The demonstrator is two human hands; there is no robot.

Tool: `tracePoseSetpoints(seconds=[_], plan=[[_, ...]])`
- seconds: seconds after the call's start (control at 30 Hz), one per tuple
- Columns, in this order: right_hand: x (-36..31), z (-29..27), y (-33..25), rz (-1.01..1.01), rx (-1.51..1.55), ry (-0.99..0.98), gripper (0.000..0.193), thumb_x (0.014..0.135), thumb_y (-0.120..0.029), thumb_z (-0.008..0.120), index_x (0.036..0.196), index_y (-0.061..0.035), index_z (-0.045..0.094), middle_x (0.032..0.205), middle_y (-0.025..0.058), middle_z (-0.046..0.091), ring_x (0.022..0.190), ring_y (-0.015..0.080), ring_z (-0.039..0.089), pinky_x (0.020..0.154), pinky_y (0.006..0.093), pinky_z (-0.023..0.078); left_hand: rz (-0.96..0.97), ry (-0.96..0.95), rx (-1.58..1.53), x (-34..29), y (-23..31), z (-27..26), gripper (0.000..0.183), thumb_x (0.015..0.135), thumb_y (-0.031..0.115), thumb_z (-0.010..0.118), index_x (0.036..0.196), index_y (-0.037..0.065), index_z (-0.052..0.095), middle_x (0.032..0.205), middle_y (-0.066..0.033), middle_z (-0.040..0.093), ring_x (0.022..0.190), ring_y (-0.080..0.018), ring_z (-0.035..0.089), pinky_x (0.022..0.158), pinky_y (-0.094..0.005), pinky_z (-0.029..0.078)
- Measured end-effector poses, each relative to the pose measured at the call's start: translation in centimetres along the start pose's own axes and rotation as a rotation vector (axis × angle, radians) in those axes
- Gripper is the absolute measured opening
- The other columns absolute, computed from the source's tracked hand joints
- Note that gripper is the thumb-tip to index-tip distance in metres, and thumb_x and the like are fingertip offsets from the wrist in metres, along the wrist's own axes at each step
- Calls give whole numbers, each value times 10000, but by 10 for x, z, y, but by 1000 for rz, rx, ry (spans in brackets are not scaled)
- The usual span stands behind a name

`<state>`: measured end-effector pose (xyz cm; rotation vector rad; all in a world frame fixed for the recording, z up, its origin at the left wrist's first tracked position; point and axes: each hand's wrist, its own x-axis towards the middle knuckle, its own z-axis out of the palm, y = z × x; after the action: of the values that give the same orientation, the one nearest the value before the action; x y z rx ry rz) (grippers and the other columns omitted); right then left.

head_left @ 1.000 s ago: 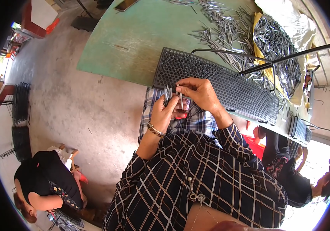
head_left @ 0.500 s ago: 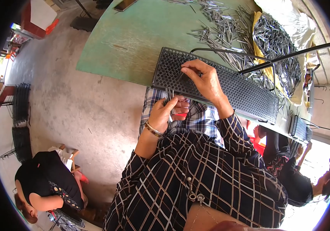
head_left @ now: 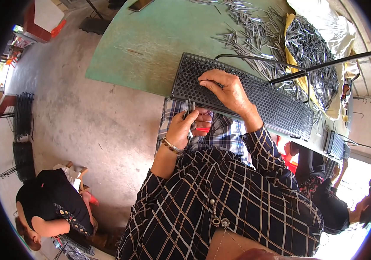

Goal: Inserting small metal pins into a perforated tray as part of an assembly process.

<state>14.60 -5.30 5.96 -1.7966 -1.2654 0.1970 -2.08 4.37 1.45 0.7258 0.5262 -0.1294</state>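
- Thin metal sticks [head_left: 189, 107] poke up from the left hand [head_left: 179, 131]; its fingers hold them close to the near edge of a black rack [head_left: 276, 106] full of holes.
- The right hand [head_left: 232, 93] is over the rack's left part. Its fingers are pinched together; I cannot tell if they hold anything.
- The rack is at the edge of the green bench [head_left: 129, 54].
- Behind it, a messy pile [head_left: 260, 34] of sticks lies by a full sack [head_left: 324, 24].
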Motion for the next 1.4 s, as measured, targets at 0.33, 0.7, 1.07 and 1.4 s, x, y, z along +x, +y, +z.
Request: tracePoseSetpoints(seconds=[0.33,0.7,1.07,1.4], plan=[[-1,-1,-4,-21,-53,33,139,828,-72,654,949,-5,664,942,113,674,893,258,643,795,333,502,-3,0,-1,-2,-1,0,346,956,270,506,1141,-16,563,976,-132,663,773,-187,662,599,-295,560],[6,-16,-4,-119,-90,-65,150,804,-84,677,936,-13,680,941,83,686,939,243,630,844,344,481,-17,-5,-11,1,-3,-2,348,954,272,512,1140,-19,560,973,-132,657,771,-180,656,593,-291,560],[-4,-1,15,68,138,15,146,844,-97,658,966,-20,681,930,84,683,880,189,638,781,296,506,-32,-20,14,0,-1,-1,343,961,276,491,1150,0,563,985,-118,655,811,-179,650,620,-305,562],[-10,11,21,103,118,93,139,830,-145,674,935,-58,702,902,86,694,840,217,640,808,330,463,-45,-21,16,0,0,0,331,963,276,487,1145,12,570,996,-111,654,830,-175,647,632,-307,561]])
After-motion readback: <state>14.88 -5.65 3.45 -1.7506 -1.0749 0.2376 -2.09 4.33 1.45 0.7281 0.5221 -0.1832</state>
